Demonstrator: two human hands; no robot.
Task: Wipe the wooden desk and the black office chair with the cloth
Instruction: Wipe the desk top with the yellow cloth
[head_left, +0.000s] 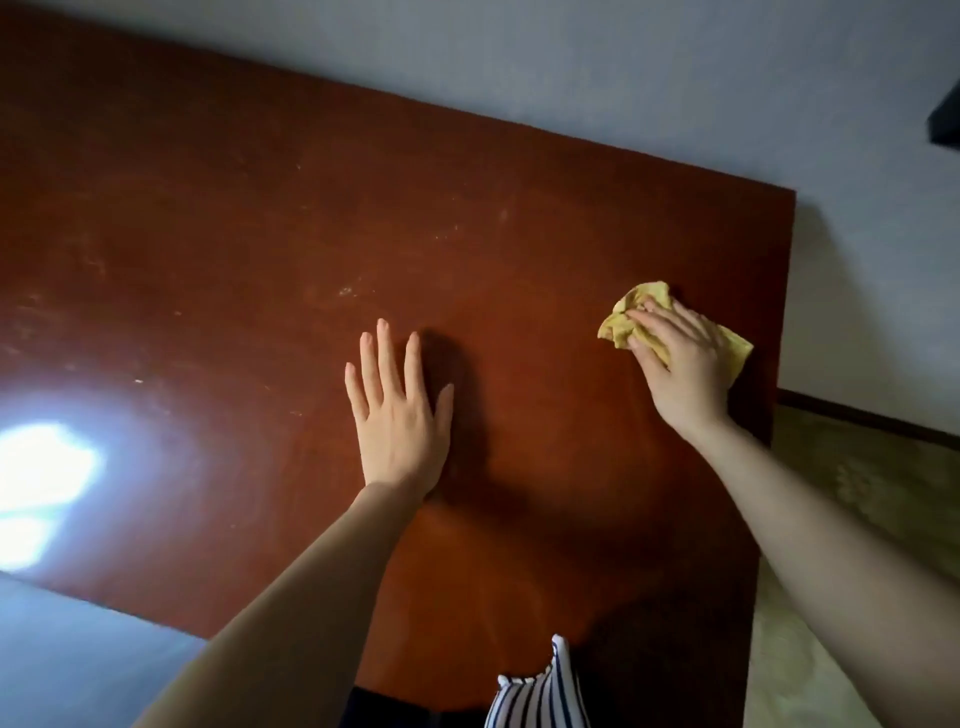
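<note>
So we're leaning over the reddish-brown wooden tabletop (234, 218), both bare arms stretched out across it. Our right hand (680, 358) is pressing down on the yellow cloth (631, 306) close to the tabletop's right edge, a bit short of the far right corner. Its fingers (649, 319) are curling loosely over the crumpled cloth, pinning it to the wood, with bits of it poking out on both sides of the hand. Our left hand (397, 415) is lying flat around the middle of the tabletop, fingers spread wide and holding nothing. There's a bright glare patch (41, 467) glowing near the left edge, and faint pale smudges are showing across the far half. A striped shirt (540, 691) is hanging by the near edge.
</note>
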